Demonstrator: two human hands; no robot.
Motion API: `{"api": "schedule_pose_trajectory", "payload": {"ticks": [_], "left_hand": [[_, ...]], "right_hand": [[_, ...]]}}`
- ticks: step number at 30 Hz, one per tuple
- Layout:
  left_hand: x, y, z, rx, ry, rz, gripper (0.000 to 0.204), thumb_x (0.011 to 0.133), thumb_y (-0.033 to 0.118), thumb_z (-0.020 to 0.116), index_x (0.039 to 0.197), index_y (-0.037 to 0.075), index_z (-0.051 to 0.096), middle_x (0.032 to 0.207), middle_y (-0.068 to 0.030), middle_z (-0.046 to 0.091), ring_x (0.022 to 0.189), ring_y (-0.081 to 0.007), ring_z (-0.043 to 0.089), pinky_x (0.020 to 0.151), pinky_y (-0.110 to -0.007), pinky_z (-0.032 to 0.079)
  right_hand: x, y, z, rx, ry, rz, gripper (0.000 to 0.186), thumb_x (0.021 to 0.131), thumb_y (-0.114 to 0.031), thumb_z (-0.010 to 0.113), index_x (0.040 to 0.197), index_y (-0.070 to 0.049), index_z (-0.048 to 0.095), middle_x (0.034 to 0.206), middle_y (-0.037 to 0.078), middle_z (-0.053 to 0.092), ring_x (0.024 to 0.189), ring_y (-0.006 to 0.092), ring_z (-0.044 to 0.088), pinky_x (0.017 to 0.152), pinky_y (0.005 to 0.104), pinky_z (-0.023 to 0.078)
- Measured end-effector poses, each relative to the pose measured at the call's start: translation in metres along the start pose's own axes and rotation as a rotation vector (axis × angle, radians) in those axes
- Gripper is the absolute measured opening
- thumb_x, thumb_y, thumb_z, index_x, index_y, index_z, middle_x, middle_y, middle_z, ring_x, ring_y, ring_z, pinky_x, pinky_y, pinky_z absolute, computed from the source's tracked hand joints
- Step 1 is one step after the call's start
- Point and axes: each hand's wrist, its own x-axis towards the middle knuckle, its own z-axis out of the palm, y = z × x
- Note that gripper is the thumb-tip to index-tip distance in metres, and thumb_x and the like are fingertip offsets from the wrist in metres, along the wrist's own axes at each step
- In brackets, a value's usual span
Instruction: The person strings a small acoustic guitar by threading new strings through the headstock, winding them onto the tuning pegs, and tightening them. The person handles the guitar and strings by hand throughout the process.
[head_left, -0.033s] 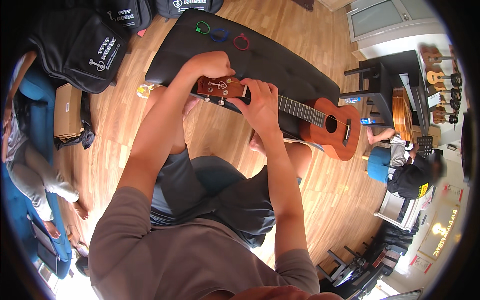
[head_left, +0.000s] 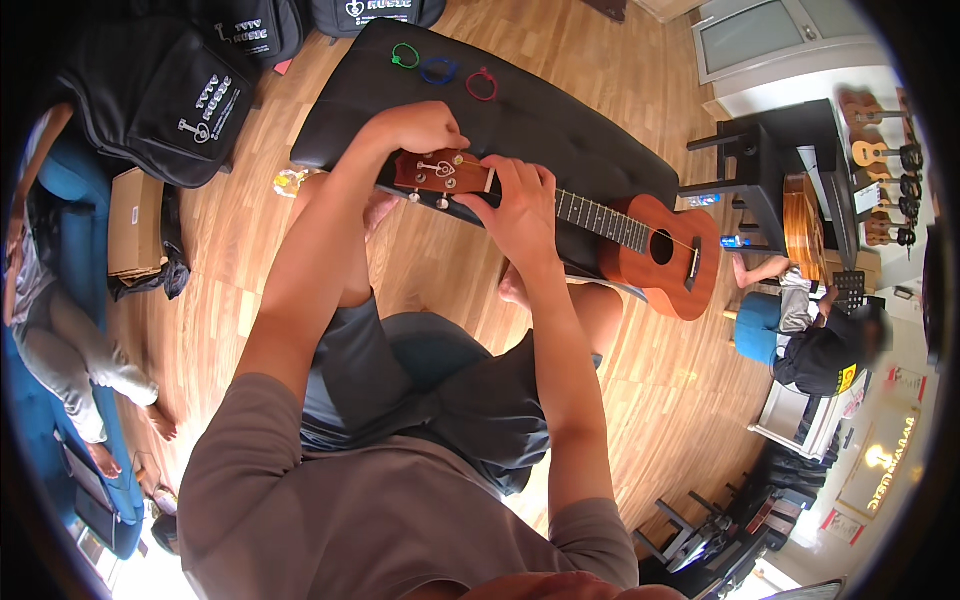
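A brown ukulele (head_left: 640,255) lies slantwise along a black padded bench (head_left: 590,140), its headstock (head_left: 433,171) to the left and its body to the right. At least one string runs over the soundhole. My right hand (head_left: 520,205) is closed around the neck beside the nut, thumb on the near side, fingers across the fretboard. Curled at the headstock's far edge is my left hand (head_left: 420,128); whatever its fingers pinch there is hidden. Two tuning pegs (head_left: 428,200) show on the near edge. Green (head_left: 405,56), blue (head_left: 438,70) and red (head_left: 482,85) string coils rest on the bench's far part.
Black instrument bags (head_left: 190,110) stand at the far left, near a cardboard box (head_left: 136,222). Someone sits on a blue sofa (head_left: 90,290) at the left. At the right, a person in black (head_left: 825,355) sits near a dark keyboard stand (head_left: 765,180); several ukuleles (head_left: 872,155) hang on the wall.
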Motion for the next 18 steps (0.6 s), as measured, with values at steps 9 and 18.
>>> {"api": "schedule_pose_trajectory", "payload": {"ticks": [9, 18], "left_hand": [[-0.011, -0.011, 0.013, -0.378, 0.102, -0.067, 0.039, 0.095, 0.041, 0.068, 0.103, 0.004, 0.078, 0.082, -0.0038, 0.071, 0.075, -0.0112, 0.061, 0.071, -0.031, 0.048], [-0.004, -0.010, 0.015, -0.379, 0.137, -0.102, 0.045, 0.088, 0.047, 0.074, 0.095, 0.003, 0.079, 0.077, -0.0035, 0.071, 0.069, -0.0107, 0.061, 0.066, -0.031, 0.049]], "right_hand": [[-0.051, -0.024, -0.011, 0.226, -0.037, 0.465, 0.038, 0.089, -0.024, 0.078, 0.118, -0.005, 0.064, 0.106, 0.013, 0.069, 0.095, 0.0252, 0.069, 0.093, 0.0437, 0.053], [-0.041, -0.015, 0.012, 1.576, 0.121, 1.042, 0.053, 0.102, -0.044, 0.059, 0.122, 0.004, 0.048, 0.122, 0.025, 0.063, 0.107, 0.0307, 0.067, 0.089, 0.0398, 0.056]]}}
